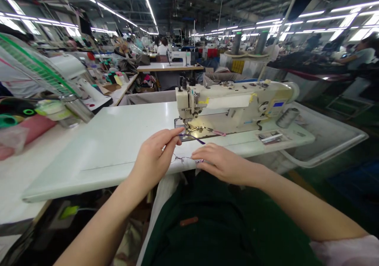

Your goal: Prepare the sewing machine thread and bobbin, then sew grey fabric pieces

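Note:
Between my hands is a pair of eyeglasses [186, 158] with thin frames and dark purple temples, held over the front edge of the white sewing table [133, 128]. My left hand [156, 149] pinches one temple near its end with thumb and fingers. Closed on the other side of the glasses is my right hand [220, 161], its fingers by the rim and hinge. Just beyond them stands a cream industrial sewing machine [233, 100]. Near its needle area lies a pink-handled tool [217, 132] on the metal bed.
A grey thread cone [287, 117] and a recessed tray of small items [271, 137] are at the right of the table. On the left stand a green-edged fan [38, 60], a steel flask [77, 107] and a plastic jar [57, 112]. Other workstations and people fill the background.

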